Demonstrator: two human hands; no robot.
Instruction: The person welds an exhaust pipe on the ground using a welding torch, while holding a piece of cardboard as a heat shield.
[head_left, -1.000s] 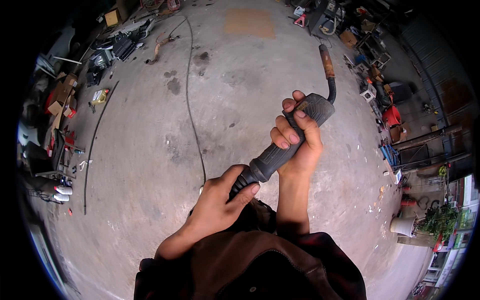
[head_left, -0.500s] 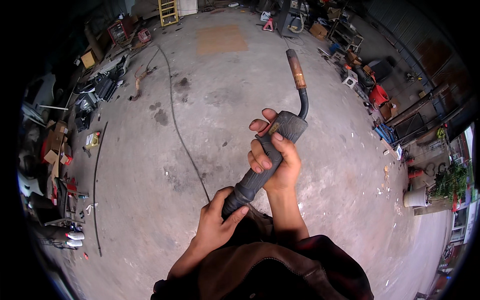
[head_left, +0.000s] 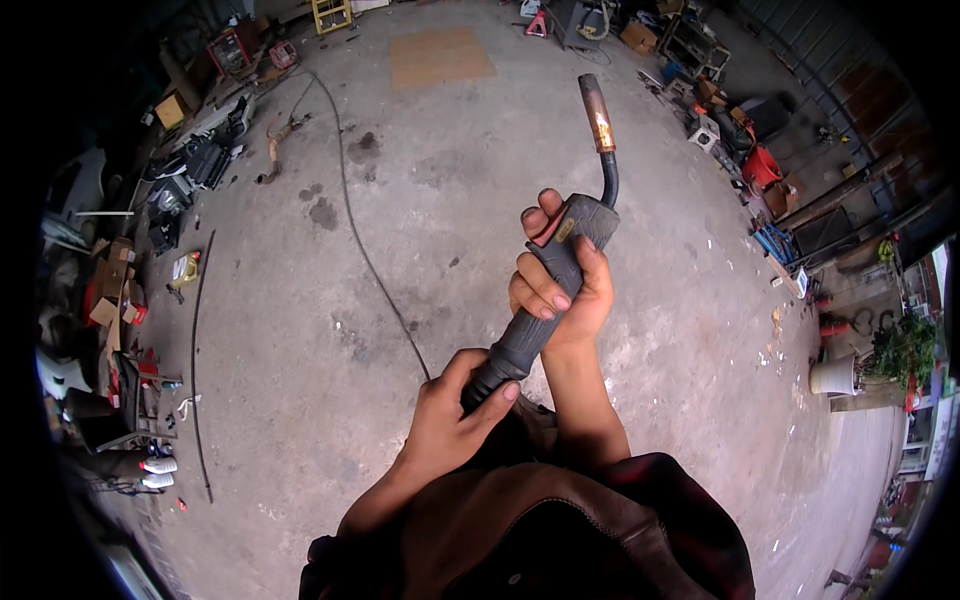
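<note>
A black MIG welding torch (head_left: 530,335) slants up and to the right in front of me. Its bent neck ends in a worn copper nozzle (head_left: 598,115) that points away toward the far floor. My right hand (head_left: 572,290) wraps the ribbed handle just below the neck, index finger by the red trigger (head_left: 552,228). Lower down, my left hand (head_left: 450,405) grips the rear of the handle, where the cable joins. A dark cable (head_left: 362,250) runs from near my left hand across the floor to the far left. A brown apron (head_left: 470,500) covers my front.
Along the left lie cardboard boxes (head_left: 112,285), dark car parts (head_left: 205,165) and a long thin black rod (head_left: 200,370). On the right are a red bucket (head_left: 762,167), a white plant pot (head_left: 833,377) and assorted clutter. A brown board (head_left: 440,57) lies flat at the far side.
Both hands and the torch have shifted slightly right and up in view. The floor scene has shifted a little as well. My grip on the torch remains.
</note>
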